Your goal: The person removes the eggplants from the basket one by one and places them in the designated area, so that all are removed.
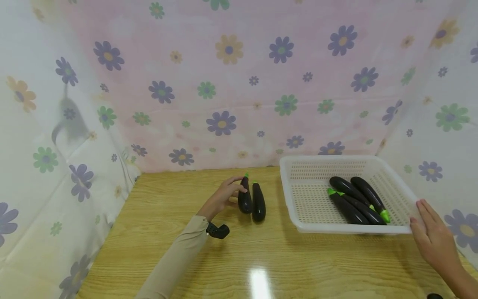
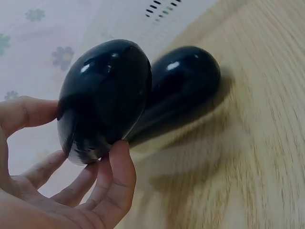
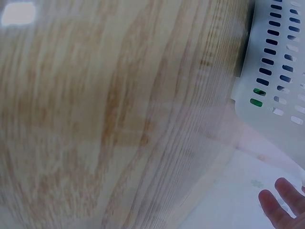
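Observation:
My left hand (image 1: 225,194) holds a glossy dark eggplant (image 1: 244,200) by its sides, with thumb and fingertips curled about it. Its green stem end points toward the back wall, and the left wrist view shows its rounded end (image 2: 106,98) close up. A second eggplant (image 1: 258,202) lies on the table just right of it, partly hidden behind the held one in the left wrist view. At the front right corner of a white plastic basket (image 1: 352,228), my right hand (image 1: 435,236) grips the rim. Two of its fingertips (image 3: 271,206) show beside the basket in the right wrist view.
Several eggplants (image 1: 367,193) with green stems lie in the right half of the slotted basket. It stands on a wood-grain table (image 1: 239,257), right of the loose eggplants. Flower-patterned cloth (image 1: 231,91) hangs at the back and both sides.

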### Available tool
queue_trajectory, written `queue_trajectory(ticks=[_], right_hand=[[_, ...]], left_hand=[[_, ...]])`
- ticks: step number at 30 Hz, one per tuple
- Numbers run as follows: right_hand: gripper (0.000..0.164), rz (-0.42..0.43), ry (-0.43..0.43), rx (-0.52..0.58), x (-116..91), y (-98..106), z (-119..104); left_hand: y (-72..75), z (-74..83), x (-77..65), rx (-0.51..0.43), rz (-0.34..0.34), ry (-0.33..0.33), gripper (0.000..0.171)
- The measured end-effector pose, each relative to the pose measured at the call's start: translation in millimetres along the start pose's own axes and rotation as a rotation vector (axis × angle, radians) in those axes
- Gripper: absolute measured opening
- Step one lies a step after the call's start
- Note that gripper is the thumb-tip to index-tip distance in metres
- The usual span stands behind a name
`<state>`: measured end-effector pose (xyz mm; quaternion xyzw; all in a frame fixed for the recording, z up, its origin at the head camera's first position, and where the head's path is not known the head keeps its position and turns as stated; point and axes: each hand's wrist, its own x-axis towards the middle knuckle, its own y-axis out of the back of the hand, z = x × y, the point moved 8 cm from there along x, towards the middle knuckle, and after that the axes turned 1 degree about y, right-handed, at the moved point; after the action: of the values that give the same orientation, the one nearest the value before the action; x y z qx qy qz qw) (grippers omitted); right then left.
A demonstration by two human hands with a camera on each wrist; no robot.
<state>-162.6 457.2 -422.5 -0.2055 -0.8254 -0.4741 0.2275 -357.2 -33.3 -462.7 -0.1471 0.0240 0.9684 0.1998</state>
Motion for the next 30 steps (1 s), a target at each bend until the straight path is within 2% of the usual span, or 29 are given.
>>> queue_trajectory(ticks=[12, 17, 24, 30], right_hand=[[0.053, -0.018, -0.002, -0.004, 1.8, -2.5, 1.9], [0.053, -0.009, -0.003, 0.004, 1.2, -2.4, 2.1], [0.053, -0.006, -0.020, 0.005, 1.8, -1.7, 1.4], [0.053, -0.021, -0.015, 0.009, 1.7, -5.4, 1.0]], left_hand=[[8.1, -16.7, 7.4, 0.094, 0.086, 0.040, 0.059], [7.0, -14.5, 6.1, 0.164, 0.100, 0.001, 0.060], [4.6, -13.4, 13.8, 0.327, 0.151, -0.060, 0.062], [1.1, -18.7, 12.3, 0.349, 0.128, -0.067, 0.061]])
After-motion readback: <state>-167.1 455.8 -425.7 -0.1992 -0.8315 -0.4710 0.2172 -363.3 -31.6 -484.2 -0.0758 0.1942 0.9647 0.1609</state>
